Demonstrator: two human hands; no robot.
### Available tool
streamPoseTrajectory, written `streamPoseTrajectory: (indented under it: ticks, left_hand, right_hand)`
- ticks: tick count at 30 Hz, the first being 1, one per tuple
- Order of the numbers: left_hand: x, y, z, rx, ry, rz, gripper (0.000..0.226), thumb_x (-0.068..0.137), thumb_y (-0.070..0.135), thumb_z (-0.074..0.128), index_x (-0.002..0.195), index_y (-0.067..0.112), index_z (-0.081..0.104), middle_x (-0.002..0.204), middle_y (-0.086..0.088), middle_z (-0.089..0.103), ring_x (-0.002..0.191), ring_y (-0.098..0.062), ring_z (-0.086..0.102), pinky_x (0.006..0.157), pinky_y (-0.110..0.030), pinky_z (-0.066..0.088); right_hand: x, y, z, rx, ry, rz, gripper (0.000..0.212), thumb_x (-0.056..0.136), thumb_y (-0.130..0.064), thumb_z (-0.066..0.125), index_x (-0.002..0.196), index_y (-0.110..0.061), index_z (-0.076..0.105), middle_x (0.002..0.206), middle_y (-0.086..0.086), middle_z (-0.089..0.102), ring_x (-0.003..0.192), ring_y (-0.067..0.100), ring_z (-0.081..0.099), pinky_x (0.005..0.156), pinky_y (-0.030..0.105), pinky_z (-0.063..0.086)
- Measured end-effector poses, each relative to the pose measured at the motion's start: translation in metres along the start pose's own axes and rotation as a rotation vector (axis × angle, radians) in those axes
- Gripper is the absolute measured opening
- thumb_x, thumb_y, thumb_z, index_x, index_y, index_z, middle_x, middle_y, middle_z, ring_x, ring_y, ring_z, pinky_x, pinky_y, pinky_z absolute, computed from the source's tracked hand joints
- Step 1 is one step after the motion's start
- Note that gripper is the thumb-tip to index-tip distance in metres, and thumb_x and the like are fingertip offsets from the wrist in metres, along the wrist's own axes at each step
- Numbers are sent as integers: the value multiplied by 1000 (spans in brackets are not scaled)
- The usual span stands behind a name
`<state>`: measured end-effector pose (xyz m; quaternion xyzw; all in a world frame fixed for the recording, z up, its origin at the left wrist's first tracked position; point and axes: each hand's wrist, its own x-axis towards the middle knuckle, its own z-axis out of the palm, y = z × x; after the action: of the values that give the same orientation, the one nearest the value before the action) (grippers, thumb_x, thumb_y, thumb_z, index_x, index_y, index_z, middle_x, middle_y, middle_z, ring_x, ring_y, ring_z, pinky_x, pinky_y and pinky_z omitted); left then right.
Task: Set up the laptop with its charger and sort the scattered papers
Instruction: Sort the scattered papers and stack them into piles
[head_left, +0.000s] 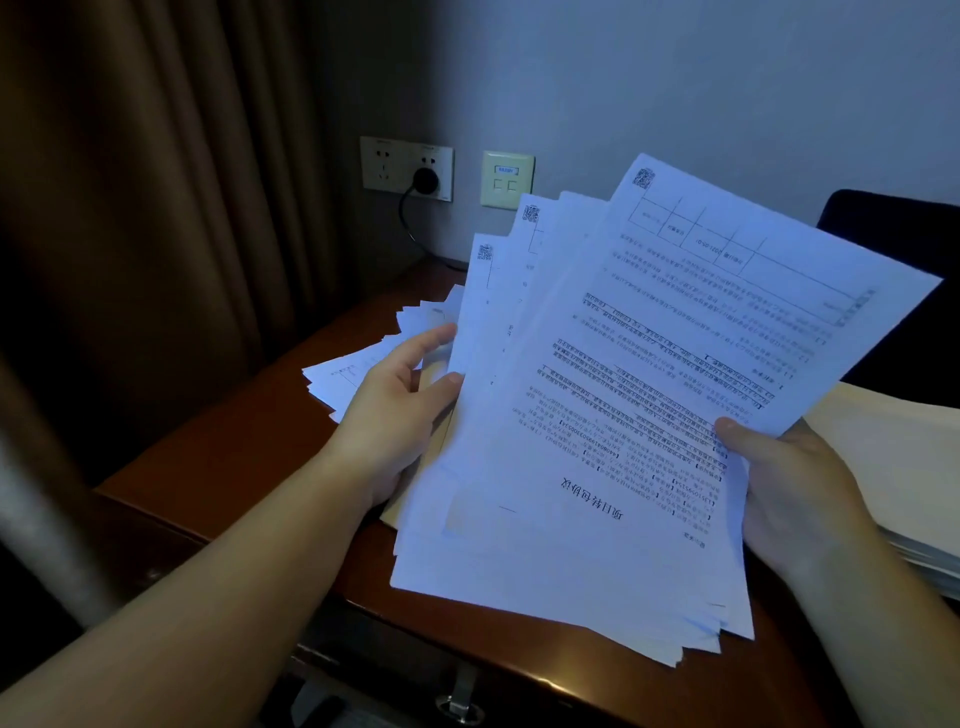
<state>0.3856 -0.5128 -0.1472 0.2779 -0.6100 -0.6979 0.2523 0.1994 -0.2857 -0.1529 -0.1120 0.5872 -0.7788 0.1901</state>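
Fanned sheaf of printed papers (613, 415): held above the wooden desk (223, 457), left hand (395, 415) and right hand (795, 488) each pinching an edge. Best squared by tapping edges level. More scattered sheets (353, 374) await behind.

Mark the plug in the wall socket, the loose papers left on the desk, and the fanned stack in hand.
plug (426, 179), head view, on its round black body.
loose papers (345, 376), head view, on the top sheet.
fanned stack (613, 395), head view, on the front sheet's printed text.
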Motion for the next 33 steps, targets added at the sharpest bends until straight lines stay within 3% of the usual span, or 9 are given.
streamPoseTrajectory:
  ticks: [5, 7, 10, 13, 16, 21, 26, 30, 33]
  left_hand:
    - [-2, -2, 0, 102, -1, 68, 37, 99, 19, 67, 116, 49, 53, 108, -4, 77, 84, -31, 78, 72, -47, 63]
    - [-4, -2, 1, 64, -19, 84, 20, 104, 19, 60, 114, 33, 70, 112, -8, 77, 93, -32, 77, 84, -49, 62]
    - [-7, 0, 3, -11, -21, -2, 30, 105, 34, 54, 107, 17, 79, 116, -19, 74, 104, -36, 73, 96, -49, 56]
    - [-8, -2, 3, 156, -40, 52, 27, 105, 21, 58, 97, 2, 76, 96, -24, 76, 81, -40, 73, 74, -44, 62]
    - [-10, -3, 1, 225, -17, 64, 23, 103, 12, 61, 86, 8, 77, 78, -8, 78, 63, -20, 73, 53, -25, 55]
    - [-10, 1, 2, 141, 2, 17, 19, 102, 8, 60, 96, 10, 78, 88, -13, 79, 74, -27, 76, 63, -35, 63]
    - [-5, 2, 3, 46, 19, -57, 51, 99, -9, 51, 134, 25, 63, 106, -15, 77, 92, -35, 76, 87, -54, 61]
    - [-3, 3, 2, 2, 2, -99, 82, 99, 2, 62, 160, 41, 22, 121, -6, 74, 88, -31, 78, 79, -51, 63]
    - [-3, 5, 2, 7, 3, -113, 68, 102, 10, 62, 155, 41, 32, 117, -4, 76, 86, -30, 79, 75, -51, 64]
  right_hand:
    - [1, 0, 0, 25, -37, 13, 37, 101, 4, 47, 122, -21, 65, 125, 5, 71, 111, 27, 69, 88, 45, 55]
    - [1, 0, 0, 28, -35, 12, 37, 101, 4, 47, 118, -22, 67, 121, 4, 73, 105, 23, 72, 79, 40, 58]
    - [1, 0, 0, 29, -41, 25, 37, 100, 5, 48, 120, -20, 67, 121, 6, 73, 107, 26, 71, 82, 44, 56]
    - [0, 0, 0, 18, -46, 30, 37, 100, 6, 48, 114, -20, 69, 118, 5, 75, 106, 27, 71, 86, 46, 54]
    - [4, 2, -2, 4, -97, 63, 41, 99, 5, 48, 128, -19, 66, 125, 3, 72, 115, 28, 68, 93, 48, 52]
    - [7, 7, -2, -42, -68, 27, 46, 100, 5, 49, 137, -19, 60, 134, 2, 66, 122, 26, 62, 108, 51, 43]
    - [4, 1, -3, 51, 174, -82, 43, 96, 9, 55, 106, -30, 69, 101, -12, 76, 93, 13, 72, 83, 36, 55]
    - [5, -1, -5, 63, 152, -73, 44, 99, 10, 49, 125, -22, 64, 114, -4, 73, 98, 14, 71, 83, 37, 57]
    - [8, 1, -5, 93, 107, -24, 47, 101, 7, 46, 135, -22, 59, 128, -2, 68, 111, 17, 67, 92, 39, 51]
